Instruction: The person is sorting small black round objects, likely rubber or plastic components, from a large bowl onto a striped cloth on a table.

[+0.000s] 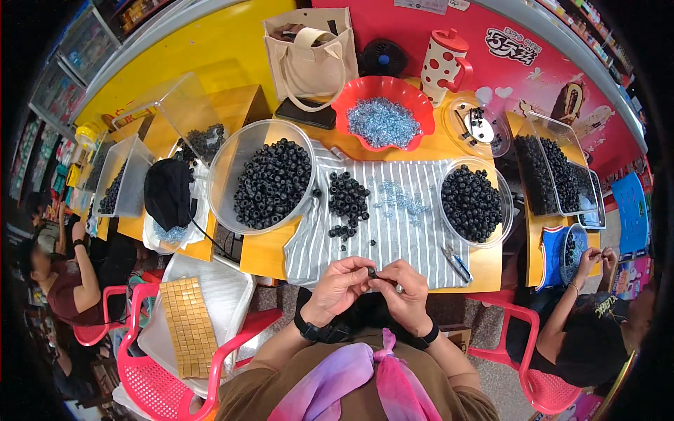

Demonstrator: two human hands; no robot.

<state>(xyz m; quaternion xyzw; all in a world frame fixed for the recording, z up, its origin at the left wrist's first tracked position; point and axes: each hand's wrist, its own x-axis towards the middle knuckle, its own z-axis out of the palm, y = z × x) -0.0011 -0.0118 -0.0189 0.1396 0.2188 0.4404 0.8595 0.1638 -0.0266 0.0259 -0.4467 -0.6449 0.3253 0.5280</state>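
Note:
My left hand and my right hand meet just in front of the table's near edge. Their fingertips pinch a small black bead from both sides. Beyond them a grey-and-white striped cloth covers the table. On it lie a loose pile of black beads and, to its right, a scatter of clear pale-blue pieces. Left of the pile stands a large clear tub of black beads; a smaller clear tub with more beads stands at the right.
At the back are a red scalloped bowl of pale-blue pieces, a canvas bag, and a spotted tumbler. A pen-like tool lies on the cloth's right. Pink chairs stand either side; other people sit at neighbouring tables.

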